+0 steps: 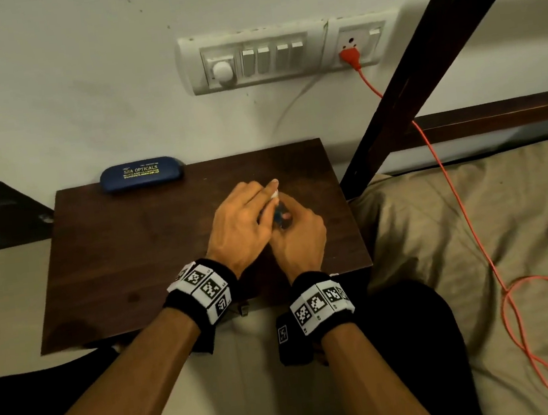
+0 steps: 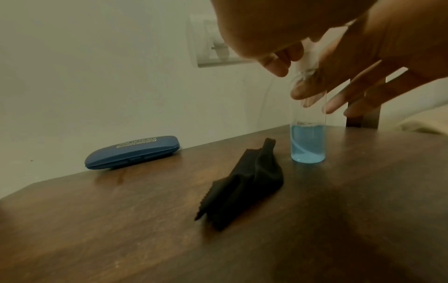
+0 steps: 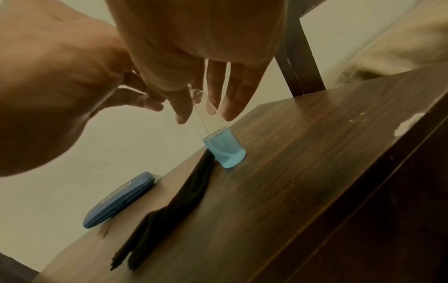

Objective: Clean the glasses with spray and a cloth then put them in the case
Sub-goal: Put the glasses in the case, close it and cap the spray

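Observation:
A small clear spray bottle [image 2: 308, 145] with blue liquid in its lower part stands upright on the dark wooden table [image 1: 134, 259]. My right hand [image 3: 201, 113] grips its clear upper body between thumb and fingers. My left hand [image 2: 290, 76] comes from above and pinches the white cap [image 2: 306, 61]. In the head view both hands cover the bottle [image 1: 279, 218] apart from a bit of blue. A crumpled black cloth [image 2: 244, 183] lies just left of the bottle. The blue glasses case [image 1: 140, 174] lies shut at the table's back left. No glasses are in view.
The table stands against a white wall with a switchboard [image 1: 281, 54]. An orange cable [image 1: 453, 185] runs from its socket down over the beige bed [image 1: 508, 213] at the right. A dark bedpost [image 1: 421, 68] slants up beside the table's right back corner.

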